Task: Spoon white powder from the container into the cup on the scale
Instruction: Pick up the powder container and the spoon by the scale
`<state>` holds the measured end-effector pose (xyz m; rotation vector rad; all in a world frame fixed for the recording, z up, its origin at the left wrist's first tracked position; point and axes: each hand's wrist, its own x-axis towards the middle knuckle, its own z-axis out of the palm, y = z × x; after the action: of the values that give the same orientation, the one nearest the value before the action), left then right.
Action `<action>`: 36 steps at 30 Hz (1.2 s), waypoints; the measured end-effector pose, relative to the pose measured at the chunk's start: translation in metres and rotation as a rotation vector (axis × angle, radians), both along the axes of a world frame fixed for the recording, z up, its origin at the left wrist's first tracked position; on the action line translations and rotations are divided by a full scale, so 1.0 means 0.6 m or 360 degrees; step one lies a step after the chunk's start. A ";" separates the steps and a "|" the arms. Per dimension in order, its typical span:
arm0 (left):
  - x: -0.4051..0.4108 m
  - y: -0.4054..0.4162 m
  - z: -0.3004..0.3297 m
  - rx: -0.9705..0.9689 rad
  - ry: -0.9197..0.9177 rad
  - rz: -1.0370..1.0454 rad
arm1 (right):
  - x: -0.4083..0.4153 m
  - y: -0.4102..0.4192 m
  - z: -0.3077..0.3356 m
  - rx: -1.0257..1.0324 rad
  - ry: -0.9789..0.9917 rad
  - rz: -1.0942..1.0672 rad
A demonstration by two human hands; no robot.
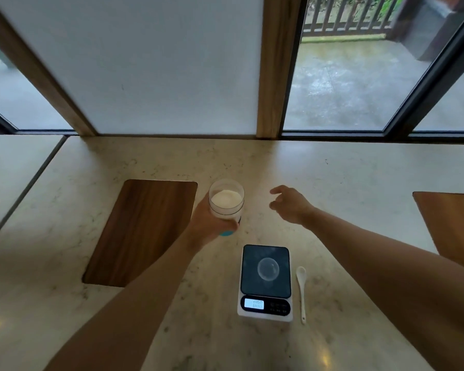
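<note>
Behind the scale (265,282) on the marble counter (359,188), the powder container (227,202) is gripped by the left hand (209,223), while the right hand (289,204) is held loose and empty.

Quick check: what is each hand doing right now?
Left hand: closed around the container of white powder.
Right hand: open, holding nothing, beside the container.

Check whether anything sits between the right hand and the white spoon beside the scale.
Nothing visible does. The right hand hovers open above the counter, beyond the scale. The spoon lies right of the scale, with only bare counter between. The left hand holds the powder container off to the side.
</note>
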<state>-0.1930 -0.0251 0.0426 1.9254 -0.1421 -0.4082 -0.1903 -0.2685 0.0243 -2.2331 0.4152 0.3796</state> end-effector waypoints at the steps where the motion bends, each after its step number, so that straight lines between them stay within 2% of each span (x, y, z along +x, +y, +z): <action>1: -0.010 0.002 -0.002 0.0006 -0.0006 -0.0007 | -0.010 0.000 0.004 -0.0008 -0.0007 -0.0005; 8: -0.081 0.015 -0.016 0.0026 -0.0096 -0.0034 | -0.115 0.011 -0.005 -0.0018 0.0034 -0.0084; 17: -0.143 0.024 -0.038 0.0061 -0.0003 -0.0072 | -0.254 0.009 -0.074 -0.0083 0.0190 -0.0309; 21: -0.162 0.024 -0.054 0.0109 0.0011 -0.0129 | -0.298 0.000 -0.093 -0.0204 0.0284 -0.0295; 26: -0.168 0.027 -0.066 0.0117 -0.0010 -0.0169 | -0.328 -0.013 -0.107 -0.0371 0.0411 -0.0247; 36: -0.173 0.028 -0.074 0.0198 0.0013 -0.0158 | -0.359 0.001 -0.135 -0.0322 0.0450 -0.0247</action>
<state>-0.2967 -0.0081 -0.0016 2.0442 -0.2115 -0.5012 -0.4055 -0.2681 -0.0569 -2.3281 0.8028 0.5955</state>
